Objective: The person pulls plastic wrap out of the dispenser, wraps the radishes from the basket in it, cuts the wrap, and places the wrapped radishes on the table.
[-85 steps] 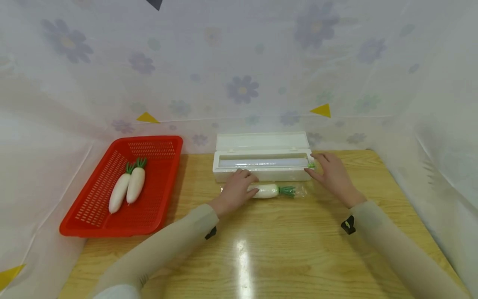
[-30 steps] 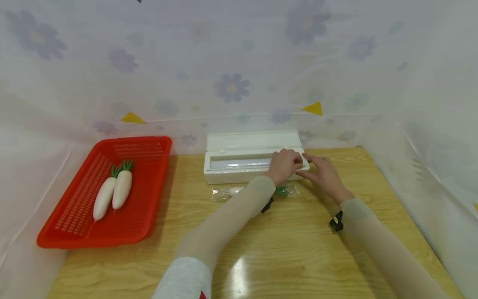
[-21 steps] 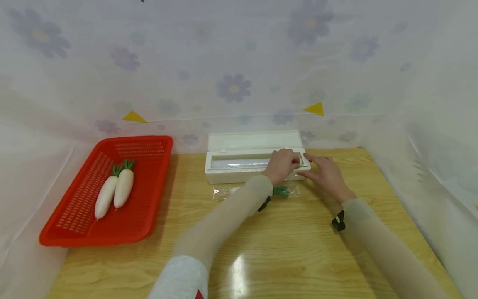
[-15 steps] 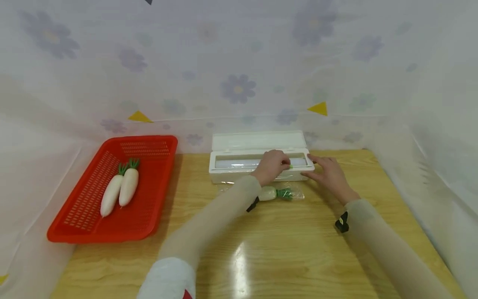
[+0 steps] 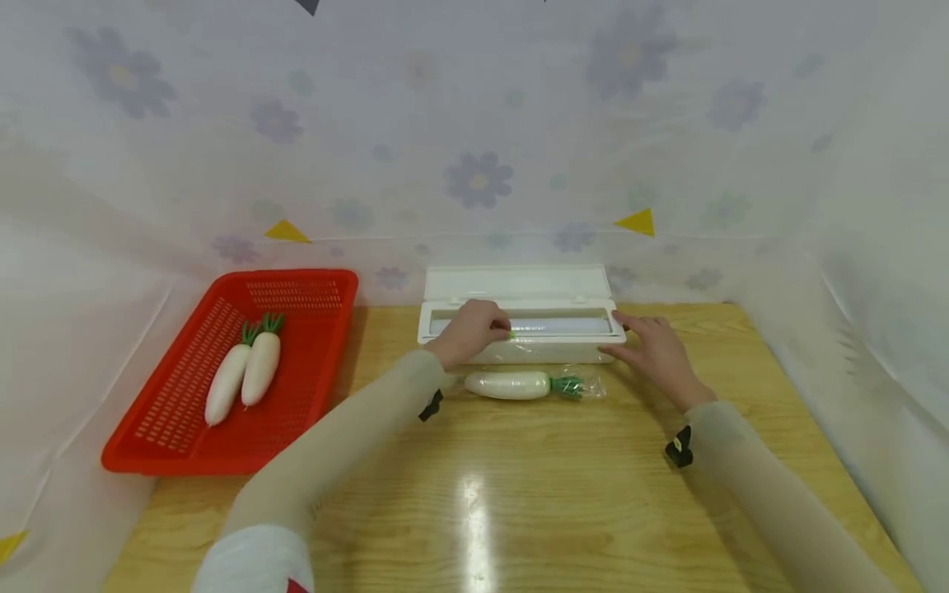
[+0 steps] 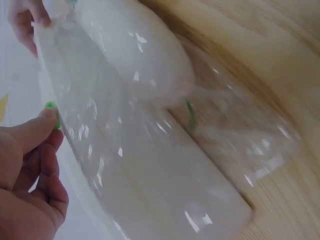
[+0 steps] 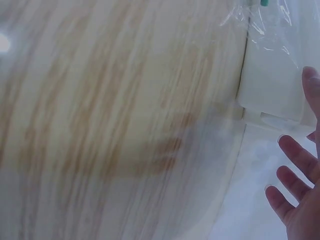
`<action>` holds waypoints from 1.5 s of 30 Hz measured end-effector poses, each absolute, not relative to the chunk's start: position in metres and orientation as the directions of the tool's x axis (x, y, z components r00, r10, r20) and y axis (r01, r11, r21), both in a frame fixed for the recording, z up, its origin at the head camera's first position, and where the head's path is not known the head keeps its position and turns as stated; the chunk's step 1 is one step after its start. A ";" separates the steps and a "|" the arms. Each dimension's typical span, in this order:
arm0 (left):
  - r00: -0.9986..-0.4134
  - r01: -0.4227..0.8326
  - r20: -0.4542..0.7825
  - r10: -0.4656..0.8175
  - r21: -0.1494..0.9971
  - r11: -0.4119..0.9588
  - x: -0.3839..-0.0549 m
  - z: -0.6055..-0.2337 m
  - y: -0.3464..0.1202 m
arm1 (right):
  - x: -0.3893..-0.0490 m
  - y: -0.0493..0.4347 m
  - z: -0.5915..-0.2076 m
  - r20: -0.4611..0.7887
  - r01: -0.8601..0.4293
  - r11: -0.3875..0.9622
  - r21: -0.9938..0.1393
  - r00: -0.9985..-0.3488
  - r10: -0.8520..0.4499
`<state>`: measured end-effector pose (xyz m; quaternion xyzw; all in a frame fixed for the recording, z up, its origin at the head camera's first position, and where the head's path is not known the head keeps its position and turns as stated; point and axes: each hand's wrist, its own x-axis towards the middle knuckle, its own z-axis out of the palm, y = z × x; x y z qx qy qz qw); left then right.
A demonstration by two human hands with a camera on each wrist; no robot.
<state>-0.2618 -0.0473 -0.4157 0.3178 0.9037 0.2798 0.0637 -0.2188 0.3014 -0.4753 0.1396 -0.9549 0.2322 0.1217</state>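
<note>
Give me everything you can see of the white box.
The box is long, white and plastic-looking, lying lengthwise on the table just behind the nearest radish. Its lid stands open at the back, and a pale roll lies inside. Clear film covers much of its front. The left hand pinches a green tab at its front edge; the right hand holds its right end.
</note>
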 end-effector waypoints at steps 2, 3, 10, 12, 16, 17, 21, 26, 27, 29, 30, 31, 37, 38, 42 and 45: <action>-0.796 0.536 0.065 0.602 0.537 0.651 -0.262 -0.416 -0.063 | -0.219 0.301 -0.476 0.300 -0.325 0.855 -0.403 -0.930 -0.212; -0.797 0.540 0.070 0.600 0.527 0.656 -0.263 -0.416 -0.070 | -0.219 0.301 -0.476 0.301 -0.325 0.856 -0.402 -0.930 -0.212; -0.808 0.539 0.074 0.584 0.494 0.682 -0.263 -0.411 -0.109 | -0.218 0.300 -0.475 0.306 -0.325 0.853 -0.409 -0.929 -0.208; -0.818 0.516 0.057 0.573 0.513 0.686 -0.264 -0.410 -0.118 | -0.218 0.300 -0.475 0.305 -0.327 0.850 -0.412 -0.929 -0.209; -0.840 0.468 0.016 0.543 0.527 0.709 -0.266 -0.408 -0.134 | -0.218 0.302 -0.476 0.293 -0.320 0.846 -0.427 -0.934 -0.205; -0.839 0.471 0.012 0.544 0.518 0.714 -0.267 -0.408 -0.138 | -0.218 0.303 -0.477 0.295 -0.320 0.845 -0.429 -0.934 -0.204; -0.842 0.466 -0.001 0.539 0.501 0.730 -0.270 -0.405 -0.148 | -0.219 0.306 -0.477 0.300 -0.327 0.840 -0.432 -0.931 -0.208; -0.839 0.458 -0.018 0.544 0.515 0.724 -0.271 -0.405 -0.158 | -0.220 0.304 -0.477 0.293 -0.330 0.835 -0.440 -0.932 -0.214; -0.846 0.443 -0.028 0.533 0.521 0.730 -0.270 -0.404 -0.160 | -0.220 0.303 -0.477 0.289 -0.327 0.835 -0.443 -0.933 -0.212; -0.857 0.415 -0.046 0.513 0.528 0.741 -0.270 -0.404 -0.165 | -0.220 0.302 -0.476 0.279 -0.318 0.834 -0.451 -0.938 -0.206; -0.862 0.401 -0.057 0.503 0.529 0.748 -0.270 -0.404 -0.168 | -0.220 0.301 -0.476 0.274 -0.313 0.834 -0.455 -0.940 -0.203; -0.868 0.386 -0.068 0.492 0.532 0.754 -0.270 -0.404 -0.170 | -0.220 0.301 -0.476 0.269 -0.309 0.833 -0.460 -0.942 -0.201; -0.867 0.354 -0.091 0.491 0.580 0.733 -0.272 -0.404 -0.175 | -0.221 0.305 -0.477 0.186 -0.271 0.771 -0.577 -0.962 -0.198; -0.866 0.349 -0.092 0.492 0.593 0.726 -0.272 -0.404 -0.175 | -0.222 0.308 -0.477 0.159 -0.252 0.748 -0.614 -0.968 -0.195; -0.864 0.323 -0.108 0.492 0.630 0.706 -0.271 -0.401 -0.174 | -0.223 0.318 -0.481 0.070 -0.191 0.672 -0.715 -0.977 -0.203; -0.854 0.311 -0.132 0.502 0.644 0.699 -0.272 -0.401 -0.176 | -0.223 0.323 -0.484 0.071 -0.193 0.654 -0.731 -0.975 -0.209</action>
